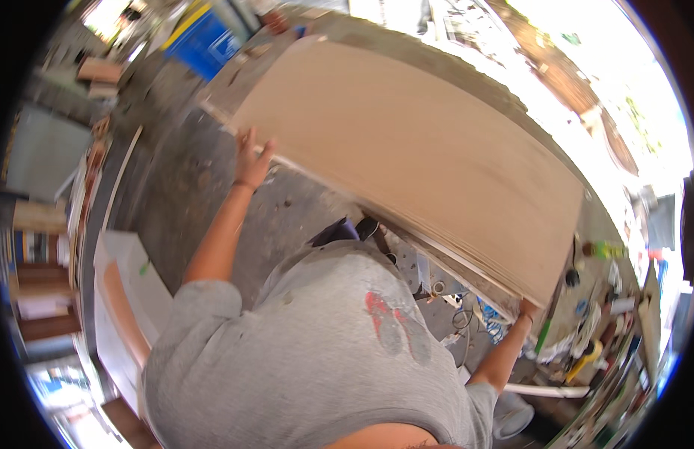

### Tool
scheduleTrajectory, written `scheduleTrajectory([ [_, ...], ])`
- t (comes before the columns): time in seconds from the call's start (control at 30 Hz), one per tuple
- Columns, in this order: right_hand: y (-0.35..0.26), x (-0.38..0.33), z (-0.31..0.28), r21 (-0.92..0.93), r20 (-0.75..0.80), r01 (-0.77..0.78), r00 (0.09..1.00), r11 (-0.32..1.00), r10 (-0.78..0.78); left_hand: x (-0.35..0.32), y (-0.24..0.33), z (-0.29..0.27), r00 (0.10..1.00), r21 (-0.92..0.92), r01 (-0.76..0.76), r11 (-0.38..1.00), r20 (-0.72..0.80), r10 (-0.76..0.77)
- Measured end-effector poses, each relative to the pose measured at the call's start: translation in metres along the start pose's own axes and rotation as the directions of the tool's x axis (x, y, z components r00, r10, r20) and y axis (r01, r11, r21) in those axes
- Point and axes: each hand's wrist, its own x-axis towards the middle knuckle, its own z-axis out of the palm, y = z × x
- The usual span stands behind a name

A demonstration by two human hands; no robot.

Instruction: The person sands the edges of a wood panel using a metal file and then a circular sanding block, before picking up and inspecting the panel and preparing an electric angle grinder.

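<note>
Fingers of the left hand spread against the near long edge of a large, pale brown plywood sheet, thumb hooked over it. Far along the same edge, the right hand clamps the sheet's lower corner; its fingers are too small to read clearly. The sheet lies tilted across a cluttered desk above the grey concrete floor. Handling it well likely means keeping both grips wide apart and the sheet level, so it neither flexes nor scrapes. A blue rectangular bin with a yellow strip stands beyond the far corner; a white box-shaped cabinet sits at left; a yellow-handled tool lies at right.
</note>
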Motion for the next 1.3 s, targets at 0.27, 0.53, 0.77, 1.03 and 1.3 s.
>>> scheduleTrajectory([
  [0.27, 0.047, -0.005, -0.061, 0.837, -0.118, -0.261, 0.773, 0.481, 0.624, -0.018, -0.005, 0.004, 0.996, -0.112, 0.087, 0.99, 0.027, -0.084],
  [0.53, -0.068, 0.053, -0.335, 0.829, -0.283, 0.028, 0.882, 0.558, 0.377, 0.01, 0.001, 0.048, 0.985, -0.438, -0.067, 0.896, -0.173, -0.011],
  [0.77, -0.317, 0.135, -0.355, 0.662, -0.181, 0.536, 0.792, 0.523, -0.582, 0.06, -0.015, 0.037, 0.983, -0.736, -0.031, 0.676, -0.146, -0.113],
  [1.03, -0.428, 0.172, -0.372, 0.645, -0.12, 0.65, 0.606, 0.402, -0.787, 0.073, -0.07, 0.039, 0.969, -0.914, 0.222, 0.34, 0.169, -0.18],
  [1.3, -0.668, 0.23, -0.422, 0.533, -0.292, 0.846, 0.191, 0.007, -0.937, 0.077, -0.078, 0.029, 0.945, -0.944, 0.327, 0.047, 0.326, -0.037],
])
